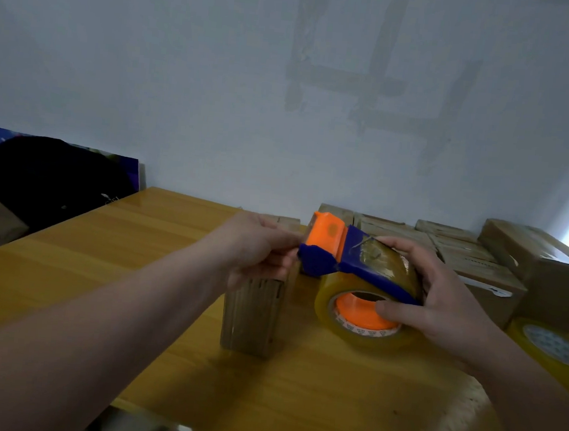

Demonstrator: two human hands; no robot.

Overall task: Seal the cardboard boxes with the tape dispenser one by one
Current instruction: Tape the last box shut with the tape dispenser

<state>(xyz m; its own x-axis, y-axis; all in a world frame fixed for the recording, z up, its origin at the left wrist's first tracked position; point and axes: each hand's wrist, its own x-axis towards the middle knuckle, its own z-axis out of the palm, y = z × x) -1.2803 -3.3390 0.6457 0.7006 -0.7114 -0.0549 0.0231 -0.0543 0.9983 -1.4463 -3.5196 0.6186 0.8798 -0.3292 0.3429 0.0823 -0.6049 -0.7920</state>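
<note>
Blue and orange on yellow wood

The tape dispenser (328, 253) in the right hand (448, 298) is dark blue with an orange head. Its tape roll (362, 335) is clear yellowish round an orange core. Under the left hand (256, 247) is a plain brown cardboard box (252, 315). The table (65, 265) is glossy yellow with wood grain.

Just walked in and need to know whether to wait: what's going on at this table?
A person is sealing boxes. Their right hand grips a blue and orange tape dispenser, its front brought to the top of a small cardboard box standing upright on the yellow table. Their left hand holds the box's top, right by the dispenser. More cardboard boxes sit at the back right, with a spare tape roll nearby.
</note>
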